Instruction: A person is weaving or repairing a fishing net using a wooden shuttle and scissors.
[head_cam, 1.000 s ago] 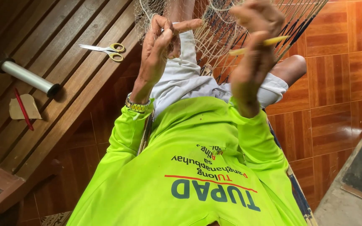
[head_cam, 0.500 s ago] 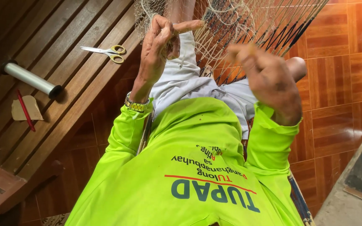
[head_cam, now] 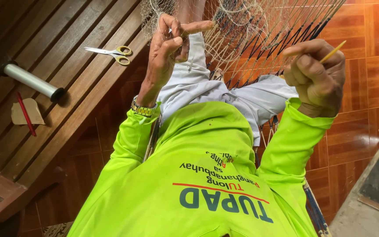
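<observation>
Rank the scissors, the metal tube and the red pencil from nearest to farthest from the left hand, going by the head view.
Measured from the left hand, which pinches the net:
1. Scissors, on the wooden slats just beside the hand.
2. Metal tube, further along the slats and lower in the view.
3. Red pencil, lying across a scrap of card just beyond the tube, farthest out.

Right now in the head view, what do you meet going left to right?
Red pencil → grey tube → scissors → left hand pinching the net → right hand holding a yellow netting needle.
</observation>
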